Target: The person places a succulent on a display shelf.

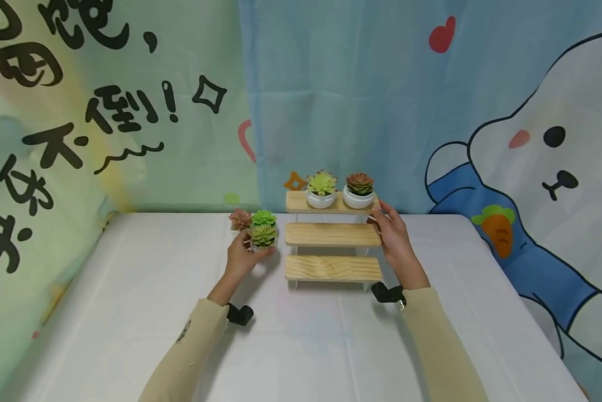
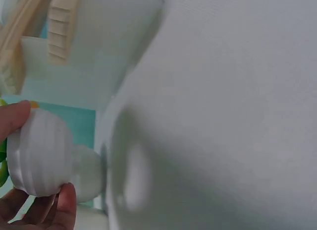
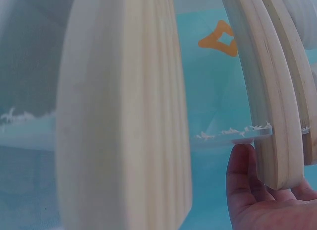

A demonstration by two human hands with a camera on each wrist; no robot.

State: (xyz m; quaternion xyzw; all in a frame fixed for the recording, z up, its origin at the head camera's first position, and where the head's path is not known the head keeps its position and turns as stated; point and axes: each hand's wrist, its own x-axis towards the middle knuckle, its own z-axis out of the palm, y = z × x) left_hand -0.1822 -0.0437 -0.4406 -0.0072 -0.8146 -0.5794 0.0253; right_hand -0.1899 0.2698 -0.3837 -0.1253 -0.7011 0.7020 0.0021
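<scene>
In the head view, my left hand (image 1: 242, 259) grips a small green potted succulent (image 1: 263, 235) left of a three-tier wooden stand (image 1: 333, 234). The left wrist view shows its ribbed white pot (image 2: 42, 153) between thumb and fingers, tilted and raised over the table. Just behind are a brighter green succulent (image 1: 264, 217) and a reddish one (image 1: 239, 219). My right hand (image 1: 395, 237) holds the stand's right end by the upper shelves; its fingers curl about a board end in the right wrist view. The top shelf bears a yellow-green succulent (image 1: 322, 183) and a red-brown one (image 1: 359, 183), both in white pots.
A white cloth covers the table (image 1: 301, 346). Clear side panels (image 3: 223, 137) support the stand's boards. The middle and bottom shelves (image 1: 333, 269) show bare wood. Behind the table's back edge hangs a printed curtain (image 1: 341, 111) with a cartoon animal at right.
</scene>
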